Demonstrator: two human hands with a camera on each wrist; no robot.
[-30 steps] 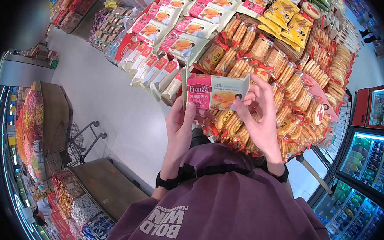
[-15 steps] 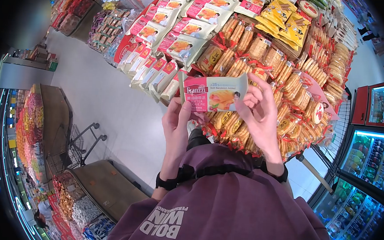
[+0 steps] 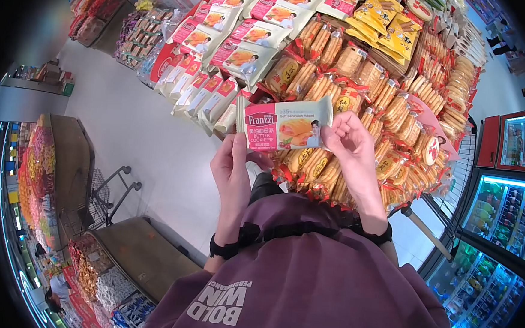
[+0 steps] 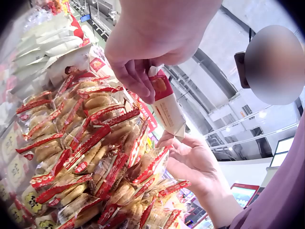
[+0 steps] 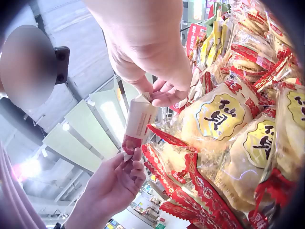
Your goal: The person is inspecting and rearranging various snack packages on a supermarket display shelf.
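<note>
A pink and cream cookie pie packet (image 3: 284, 124) is stretched level between both hands in the head view, its printed front facing up. The left hand (image 3: 232, 171) pinches its left end with thumb and fingers. At the other end, the right hand (image 3: 354, 157) pinches the wrapper's edge. In the left wrist view the packet (image 4: 167, 107) shows its side, with the left hand (image 4: 157, 43) above it. The right wrist view has the right hand (image 5: 147, 52) gripping the packet's (image 5: 139, 123) upper end.
Beyond the hands, a display holds matching pink packets (image 3: 245, 58), clear-wrapped round biscuits (image 3: 316, 167) and yellow bags (image 3: 376, 20). A shopping cart (image 3: 113, 194) stands on the floor at left. Lit drink coolers (image 3: 500, 208) line the right side.
Both hands have shifted slightly left with the packet, which has turned from a slight tilt to face the head camera more squarely. The right fingers have drawn closer together at its end.
</note>
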